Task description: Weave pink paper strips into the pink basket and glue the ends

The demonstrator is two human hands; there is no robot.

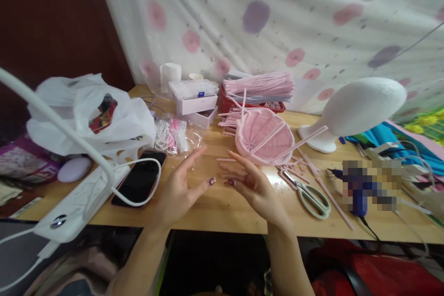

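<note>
Over the front of the wooden table, my left hand (183, 187) is open, fingers stretched forward, holding nothing. Facing it, my right hand (253, 185) is also open and empty, thumb and fingers apart. Just beyond my right hand lies a pink shell-shaped piece (265, 136) made of fuzzy stems, its hollow side up. Loose pink pipe cleaners (324, 185) and short cut bits lie to its right. Scissors with pale green handles (314, 199) rest beside my right hand. A dark blue glue gun (359, 194), partly blurred out, lies farther right.
A white foam head (362, 106) stands at the right. Behind the shell, pink and grey stem bundles (260, 85) fill a red basket (275, 105). Leftward are bagged pearl beads (166, 136), white boxes (194, 101), a phone (140, 180), a power strip (81, 203) and a white plastic bag (69, 115).
</note>
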